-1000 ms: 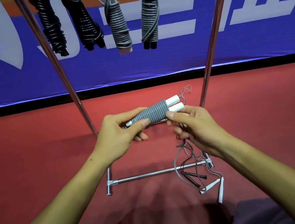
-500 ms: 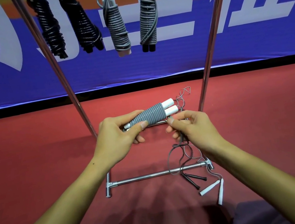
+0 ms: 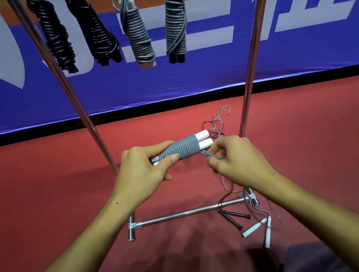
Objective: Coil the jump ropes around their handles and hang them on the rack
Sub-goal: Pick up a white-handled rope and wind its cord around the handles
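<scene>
Grey coil (image 3: 181,150) lies crosswise between the hands, white handle ends toward the right. Left hand (image 3: 143,171) grips its near end; right hand (image 3: 238,159) pinches the loose tail (image 3: 212,157) just beside them, rack (image 3: 252,40) above.

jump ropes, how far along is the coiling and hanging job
Done: four coiled ropes hang from the top of the rack. In hand: the left hand grips a grey rope wound round its white handles while the right hand pinches its loose end. Left: a black-handled rope and a white-handled rope lie loose on the floor.
</scene>
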`<state>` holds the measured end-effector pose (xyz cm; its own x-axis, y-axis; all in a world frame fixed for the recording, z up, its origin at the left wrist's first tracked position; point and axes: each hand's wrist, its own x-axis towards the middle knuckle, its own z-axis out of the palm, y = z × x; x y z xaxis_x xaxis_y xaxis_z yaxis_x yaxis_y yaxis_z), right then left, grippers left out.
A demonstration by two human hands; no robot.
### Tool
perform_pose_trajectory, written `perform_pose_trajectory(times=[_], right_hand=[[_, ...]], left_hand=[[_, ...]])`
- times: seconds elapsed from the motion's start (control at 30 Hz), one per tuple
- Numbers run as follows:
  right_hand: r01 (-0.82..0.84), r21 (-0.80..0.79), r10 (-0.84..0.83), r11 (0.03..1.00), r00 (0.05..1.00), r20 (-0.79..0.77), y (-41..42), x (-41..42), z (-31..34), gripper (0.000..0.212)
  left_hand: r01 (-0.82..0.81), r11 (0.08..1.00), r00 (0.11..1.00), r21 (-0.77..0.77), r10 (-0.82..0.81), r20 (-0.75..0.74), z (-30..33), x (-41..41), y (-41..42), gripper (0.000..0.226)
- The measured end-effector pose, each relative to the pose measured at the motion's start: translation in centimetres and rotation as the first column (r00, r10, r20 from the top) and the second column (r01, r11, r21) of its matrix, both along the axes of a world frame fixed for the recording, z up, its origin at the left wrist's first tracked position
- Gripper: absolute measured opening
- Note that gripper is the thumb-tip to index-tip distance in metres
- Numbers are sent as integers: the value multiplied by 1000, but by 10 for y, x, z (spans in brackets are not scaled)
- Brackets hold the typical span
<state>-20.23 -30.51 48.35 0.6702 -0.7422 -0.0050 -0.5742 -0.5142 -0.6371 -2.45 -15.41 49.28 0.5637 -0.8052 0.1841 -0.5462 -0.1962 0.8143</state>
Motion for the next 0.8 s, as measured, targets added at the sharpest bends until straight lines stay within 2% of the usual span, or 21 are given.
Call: perform_pose_trajectory(times=[0.07,0.17,0.33,0.5,0.57,0.8], right_hand=[[-42,-240,16,970,994,-111,3,-2,2,12],[-151,-479,58,865,977,-204,5,-2,1,19],[-218,-668,133,711,975,-177,-1,-2,-6,22],[-433,-564,301,703,900,-315,0,3,-10,22],[-462,-508,357,727,886,-295,2,3,-8,27],[-521,-346,406,780,843,-354,4,5,-3,16]], left_hand=[[2,1000,1000,31,-2,-4,1,1,-1,29],[12,998,999,61,-13,30,2,1,0,30],[27,994,999,106,-29,23,1,7,0,29],[125,955,992,268,-112,-63,4,20,3,25],[159,931,986,328,-135,-96,4,26,5,24],[224,888,974,402,-189,-125,4,26,8,20]])
